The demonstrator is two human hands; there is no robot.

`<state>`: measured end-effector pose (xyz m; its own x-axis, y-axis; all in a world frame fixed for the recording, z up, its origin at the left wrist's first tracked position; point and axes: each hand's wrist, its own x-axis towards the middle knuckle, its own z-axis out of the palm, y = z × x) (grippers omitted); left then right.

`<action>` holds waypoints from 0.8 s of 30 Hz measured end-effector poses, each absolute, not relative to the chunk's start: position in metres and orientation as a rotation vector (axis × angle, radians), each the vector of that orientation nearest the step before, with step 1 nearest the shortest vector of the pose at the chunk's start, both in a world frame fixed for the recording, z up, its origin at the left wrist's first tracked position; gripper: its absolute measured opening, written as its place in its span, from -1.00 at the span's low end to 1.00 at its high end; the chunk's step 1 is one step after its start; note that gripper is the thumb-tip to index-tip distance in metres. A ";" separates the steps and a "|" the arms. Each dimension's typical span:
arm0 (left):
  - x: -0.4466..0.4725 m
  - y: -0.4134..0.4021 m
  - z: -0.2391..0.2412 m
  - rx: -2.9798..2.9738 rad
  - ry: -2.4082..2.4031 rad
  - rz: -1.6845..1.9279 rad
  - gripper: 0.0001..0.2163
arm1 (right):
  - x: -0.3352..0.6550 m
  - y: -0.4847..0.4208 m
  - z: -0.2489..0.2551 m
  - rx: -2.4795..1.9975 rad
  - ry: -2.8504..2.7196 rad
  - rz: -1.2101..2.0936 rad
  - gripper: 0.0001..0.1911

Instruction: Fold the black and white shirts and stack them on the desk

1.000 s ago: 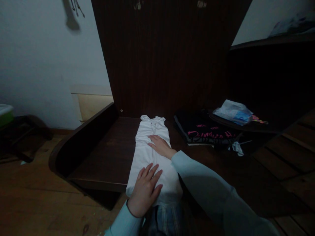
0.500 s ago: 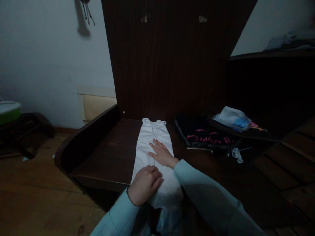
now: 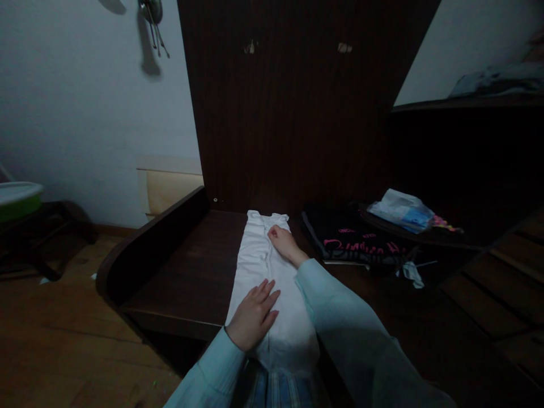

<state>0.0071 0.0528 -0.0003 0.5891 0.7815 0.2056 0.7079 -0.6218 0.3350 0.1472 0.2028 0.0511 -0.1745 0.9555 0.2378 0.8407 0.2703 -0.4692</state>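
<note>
A long white garment lies lengthwise on the dark wooden surface, its two sides meeting along a line down the middle. Toward its near end my left hand rests flat on the cloth, fingers spread. Farther up, my right hand has its fingers curled together at the middle line, pinching the fabric there. The garment's near end hangs over the front edge, above a plaid cloth.
Right of the garment lies a folded black garment with pink lettering. A clear plastic packet sits on a small shelf beyond it. A raised wooden side panel borders the left. A green tub stands on a stool far left.
My right hand has slid up the garment and gone from flat to curled fingers. My left hand has opened from loosely curled to spread flat.
</note>
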 end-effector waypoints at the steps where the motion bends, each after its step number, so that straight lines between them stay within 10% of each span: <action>1: 0.008 0.052 0.000 2.602 1.247 0.474 -0.59 | 0.145 0.211 0.051 -1.614 -2.046 0.335 -0.75; 24: 0.008 0.050 0.005 2.587 1.248 0.427 -0.60 | 0.139 0.229 0.018 -1.558 -2.102 0.302 -0.73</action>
<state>0.0082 0.0495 0.0050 0.5931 0.7897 0.1568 0.7204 -0.6075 0.3346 0.1389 0.2286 0.0182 -0.2182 0.9404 0.2610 0.8290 0.3197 -0.4588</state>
